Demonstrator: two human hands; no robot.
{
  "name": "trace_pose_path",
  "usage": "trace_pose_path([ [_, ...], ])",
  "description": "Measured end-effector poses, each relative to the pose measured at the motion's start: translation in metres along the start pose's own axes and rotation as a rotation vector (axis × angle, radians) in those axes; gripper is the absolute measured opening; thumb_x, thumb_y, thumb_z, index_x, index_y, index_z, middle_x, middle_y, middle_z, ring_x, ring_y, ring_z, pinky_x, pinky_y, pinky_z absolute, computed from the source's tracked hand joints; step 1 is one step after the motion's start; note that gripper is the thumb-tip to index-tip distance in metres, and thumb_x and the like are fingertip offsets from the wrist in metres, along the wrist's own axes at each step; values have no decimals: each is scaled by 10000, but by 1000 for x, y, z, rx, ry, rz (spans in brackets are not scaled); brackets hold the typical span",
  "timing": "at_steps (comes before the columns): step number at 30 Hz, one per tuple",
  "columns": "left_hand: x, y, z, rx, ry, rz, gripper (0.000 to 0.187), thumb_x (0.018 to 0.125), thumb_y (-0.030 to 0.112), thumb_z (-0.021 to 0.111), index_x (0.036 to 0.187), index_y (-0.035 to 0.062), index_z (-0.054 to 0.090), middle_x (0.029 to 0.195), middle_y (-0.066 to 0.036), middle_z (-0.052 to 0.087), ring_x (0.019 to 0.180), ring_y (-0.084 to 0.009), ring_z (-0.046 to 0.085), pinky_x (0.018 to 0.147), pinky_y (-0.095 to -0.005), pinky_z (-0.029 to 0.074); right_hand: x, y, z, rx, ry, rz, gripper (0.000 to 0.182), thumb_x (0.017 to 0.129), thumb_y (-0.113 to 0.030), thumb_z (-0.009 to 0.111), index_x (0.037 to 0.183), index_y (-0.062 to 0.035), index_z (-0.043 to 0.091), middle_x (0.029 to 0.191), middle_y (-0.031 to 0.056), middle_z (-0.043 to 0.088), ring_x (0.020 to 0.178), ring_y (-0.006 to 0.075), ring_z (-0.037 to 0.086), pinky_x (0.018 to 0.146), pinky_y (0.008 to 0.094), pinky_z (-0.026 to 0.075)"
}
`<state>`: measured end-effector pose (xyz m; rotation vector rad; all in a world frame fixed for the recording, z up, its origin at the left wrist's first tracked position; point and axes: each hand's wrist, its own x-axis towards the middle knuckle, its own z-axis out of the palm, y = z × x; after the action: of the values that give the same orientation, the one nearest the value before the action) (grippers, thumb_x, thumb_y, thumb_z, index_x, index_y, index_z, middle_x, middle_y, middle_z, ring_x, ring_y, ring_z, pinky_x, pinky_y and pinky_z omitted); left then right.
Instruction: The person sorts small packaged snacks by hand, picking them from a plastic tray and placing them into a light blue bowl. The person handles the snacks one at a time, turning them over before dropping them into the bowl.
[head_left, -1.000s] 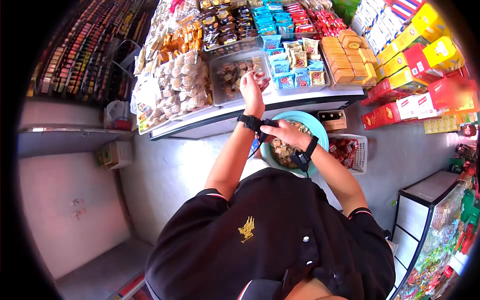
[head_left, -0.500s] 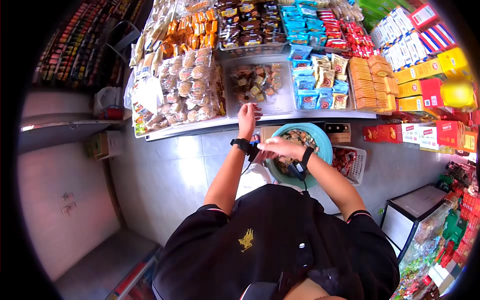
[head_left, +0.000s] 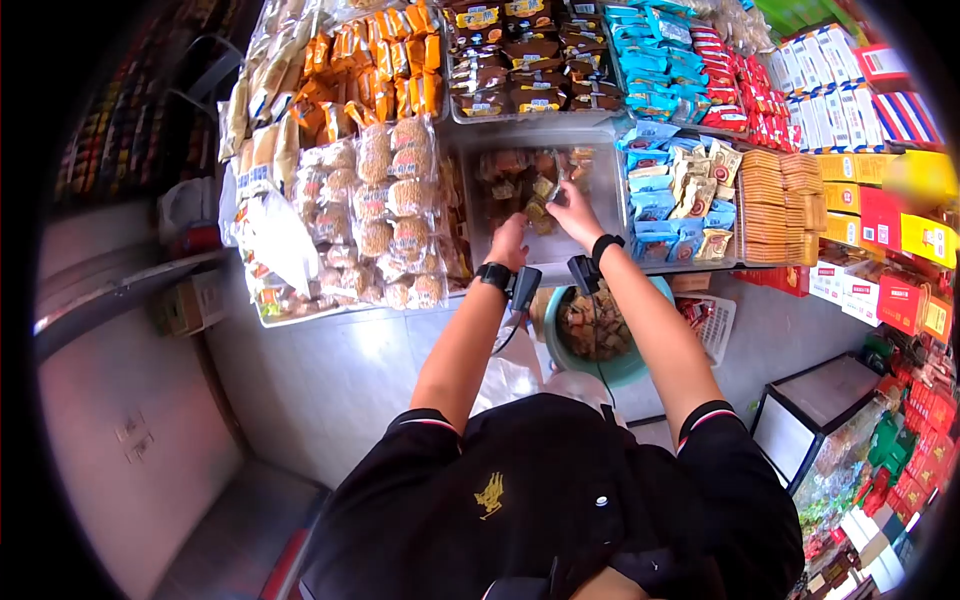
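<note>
Both hands are over a clear plastic tray (head_left: 595, 190) that holds small wrapped sweets (head_left: 505, 165). My right hand (head_left: 577, 218) is pinched on a small wrapped sweet (head_left: 558, 197), its fingertips above the pile. Just to the left, my left hand (head_left: 509, 241) has its fingers curled at the near edge of the pile; what they hold, if anything, is hidden. Below the tray stands a teal tub (head_left: 640, 372) on the floor, filled with similar small wrapped pieces (head_left: 590, 325) and partly covered by my right forearm.
Bagged round biscuits (head_left: 390, 200) lie left of the tray, blue and cream packets (head_left: 685, 195) and stacked orange-brown packs (head_left: 775, 210) to its right. Dark brown packets (head_left: 530, 60) sit behind. A white basket (head_left: 718, 330) stands beside the tub. A cable hangs from my right wrist.
My right hand has moved from above the tub up into the tray. My left hand has come lower and is now closed. The view has shifted, showing the counter larger.
</note>
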<state>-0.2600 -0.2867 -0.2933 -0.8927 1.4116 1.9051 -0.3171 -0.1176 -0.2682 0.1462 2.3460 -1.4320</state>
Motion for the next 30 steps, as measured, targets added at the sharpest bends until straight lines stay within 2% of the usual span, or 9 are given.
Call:
trace_pose_path([
  [3, 20, -5, -3, 326, -66, 27, 504, 899, 314, 576, 1363, 161, 454, 1377, -85, 448, 1291, -263, 367, 1049, -479, 311, 13, 2, 11, 4, -28, 8, 719, 856, -272, 701, 1428, 9, 368, 1365, 241, 496, 1286, 296, 474, 1059, 372, 374],
  [5, 62, -38, 14, -416, 64, -185, 470, 909, 263, 566, 1351, 180, 429, 1292, -62, 497, 1168, -222, 449, 951, -424, 392, 23, 23, 26, 60, -3, 56, 673, 859, -276, 697, 1406, -9, 408, 1346, 230, 518, 1264, 294, 492, 1044, 356, 384],
  [8, 52, -29, 21, -392, 95, -105, 395, 921, 230, 561, 1301, 197, 457, 1162, -23, 562, 1040, -179, 525, 870, -401, 437, 27, 27, 31, 32, 26, 91, 568, 866, -281, 696, 1322, -5, 499, 1265, 204, 583, 1188, 278, 546, 1000, 359, 416],
  [10, 139, -120, -20, 128, -142, 537, 311, 934, 193, 549, 1238, 209, 485, 997, 10, 597, 849, -144, 560, 755, -366, 463, 33, 34, 36, 23, -1, 85, 469, 880, -311, 686, 1198, 15, 574, 1149, 181, 641, 1087, 281, 598, 943, 363, 448],
  [13, 158, -139, -7, -221, -238, 712, 265, 944, 187, 536, 1207, 214, 506, 960, 9, 604, 801, -144, 562, 727, -340, 468, 33, 29, 38, 6, -1, 134, 490, 891, -349, 671, 1191, 27, 577, 1154, 202, 641, 1086, 306, 603, 934, 370, 452],
  [17, 128, -113, 7, -363, -162, 541, 190, 963, 231, 517, 1148, 206, 545, 951, 14, 606, 805, -141, 573, 743, -305, 458, 44, 51, 58, -301, 71, 107, 568, 891, -387, 665, 1252, 38, 553, 1221, 252, 609, 1130, 332, 590, 939, 372, 455],
  [21, 60, -48, 13, -206, -142, 346, 168, 976, 301, 505, 1084, 198, 583, 996, 16, 619, 864, -141, 586, 813, -320, 423, 45, 51, 54, -44, -146, 165, 583, 893, -349, 672, 1283, 58, 521, 1106, 177, 663, 966, 254, 642, 844, 352, 498],
  [24, 27, -39, 4, -56, -167, 279, 291, 967, 287, 530, 1239, 185, 508, 1109, -12, 612, 987, -170, 586, 919, -386, 394, 24, 37, 45, 89, -137, 179, 439, 912, -296, 669, 1184, 25, 544, 1020, 89, 656, 876, 170, 628, 766, 308, 512],
  [30, -60, -2, 28, -243, -208, 114, 543, 934, 261, 629, 1396, 169, 359, 1193, -58, 581, 1038, -192, 571, 905, -423, 445, -38, -1, -11, 554, -282, 225, 542, 900, -282, 688, 1294, 41, 502, 1177, 115, 614, 1061, 184, 608, 869, 310, 509],
])
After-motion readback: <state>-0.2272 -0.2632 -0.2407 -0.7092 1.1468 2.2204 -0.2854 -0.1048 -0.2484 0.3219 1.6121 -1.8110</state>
